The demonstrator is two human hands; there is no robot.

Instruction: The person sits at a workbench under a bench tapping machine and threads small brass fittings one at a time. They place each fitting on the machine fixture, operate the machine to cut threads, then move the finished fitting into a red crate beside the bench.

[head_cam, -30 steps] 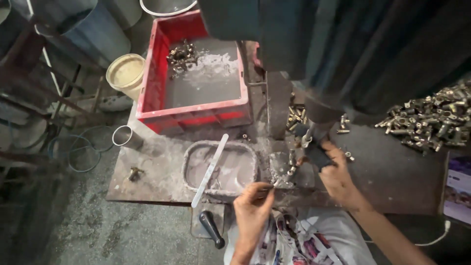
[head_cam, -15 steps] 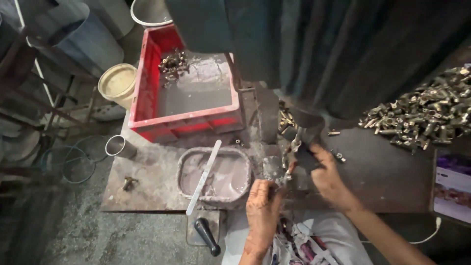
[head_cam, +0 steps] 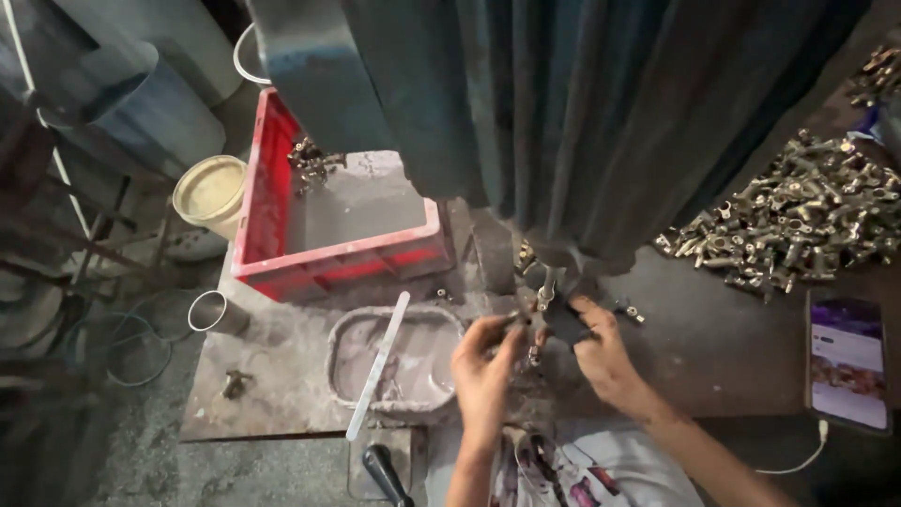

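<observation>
Small brass-coloured metal fitting [head_cam: 537,324] sits under the nose of the big dark machine body [head_cam: 582,122], between the person's two hands. From the head view, the left hand [head_cam: 485,368] is just left of and below the fitting, its fingertips pinched together on the fitting's lower left edge. The right hand [head_cam: 601,352] is just right of the fitting, fingers curled around a dark block-like part [head_cam: 563,324] that touches the fitting; what that part is cannot be told.

Left of the fitting, beyond the left hand, lies a shallow grey metal tray [head_cam: 349,340] crusted with pale residue, and a long flat pale stick [head_cam: 378,377] lies slantwise across it. Farther up and left of the fitting stands a red plastic crate [head_cam: 282,272] with a few brass parts in its far corner. A cream-coloured round bucket [head_cam: 210,192] stands on the floor left of the crate. Well to the right of the fitting is a heap of brass-coloured fittings [head_cam: 798,221] on the dark worktable [head_cam: 713,357]. Below that heap, at the table's right edge, lies a phone with a lit screen [head_cam: 847,364].
</observation>
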